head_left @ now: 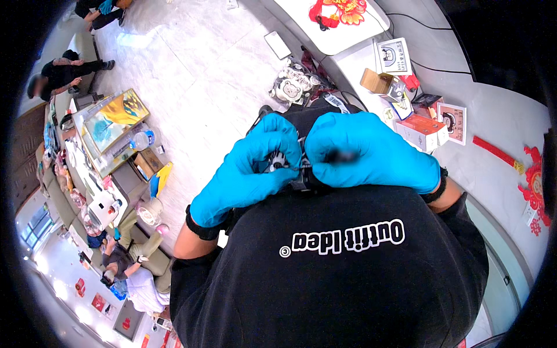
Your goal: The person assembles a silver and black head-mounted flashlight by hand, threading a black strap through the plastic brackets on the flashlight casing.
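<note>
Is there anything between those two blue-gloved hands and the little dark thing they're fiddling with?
Nothing visible. The left hand and the right hand both pinch the small dark object directly, close against the black shirt. The fingers hide most of it.

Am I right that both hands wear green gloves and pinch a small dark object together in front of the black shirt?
Not quite: the head view shows blue gloves, not green. The left hand and right hand do pinch a small dark object together in front of the black shirt.
</note>
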Available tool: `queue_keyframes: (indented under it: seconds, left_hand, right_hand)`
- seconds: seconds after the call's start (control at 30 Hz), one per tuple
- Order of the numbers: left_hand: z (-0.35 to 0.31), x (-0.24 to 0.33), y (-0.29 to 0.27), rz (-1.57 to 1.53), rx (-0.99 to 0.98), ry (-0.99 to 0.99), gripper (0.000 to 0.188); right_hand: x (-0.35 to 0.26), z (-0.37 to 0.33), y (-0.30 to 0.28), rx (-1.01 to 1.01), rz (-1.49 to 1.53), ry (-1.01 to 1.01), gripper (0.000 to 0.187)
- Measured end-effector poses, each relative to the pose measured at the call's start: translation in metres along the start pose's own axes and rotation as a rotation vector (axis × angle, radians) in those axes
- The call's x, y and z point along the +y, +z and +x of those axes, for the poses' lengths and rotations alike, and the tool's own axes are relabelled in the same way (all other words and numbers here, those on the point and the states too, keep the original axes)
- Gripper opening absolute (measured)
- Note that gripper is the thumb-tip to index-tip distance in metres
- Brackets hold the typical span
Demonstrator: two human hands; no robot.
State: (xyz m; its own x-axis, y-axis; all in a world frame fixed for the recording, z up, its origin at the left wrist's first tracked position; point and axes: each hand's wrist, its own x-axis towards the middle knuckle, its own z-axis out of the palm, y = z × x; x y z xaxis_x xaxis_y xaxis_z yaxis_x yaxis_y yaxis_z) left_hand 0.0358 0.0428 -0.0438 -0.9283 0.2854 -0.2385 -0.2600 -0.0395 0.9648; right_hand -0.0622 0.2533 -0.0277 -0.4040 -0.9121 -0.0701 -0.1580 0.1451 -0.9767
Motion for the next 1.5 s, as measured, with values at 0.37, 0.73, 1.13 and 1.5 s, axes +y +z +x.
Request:
queue_keyframes:
  seconds: [0.37, 0.73, 1.13, 1.5]
  left_hand:
    - [-0.001, -0.001, -0.02, -0.075, -0.149, -0.011, 0.018]
    - [0.009, -0.015, -0.02, -0.357, 0.068, 0.004, 0.028]
    - [0.014, 0.0, -0.032, -0.159, 0.207, 0.102, 0.045]
    - [0.04, 0.018, -0.047, 0.36, 0.34, 0.37, 0.025]
  right_hand:
    - [0.01, 0.013, 0.0, -0.098, 0.154, -0.079, 0.013]
    - [0.021, 0.018, 0.004, 0.055, 0.123, 0.081, 0.061]
    - [-0.004, 0.022, -0.003, 0.178, -0.332, 0.04, 0.072]
    - [-0.016, 0.034, -0.02, 0.334, -0.368, 0.008, 0.067]
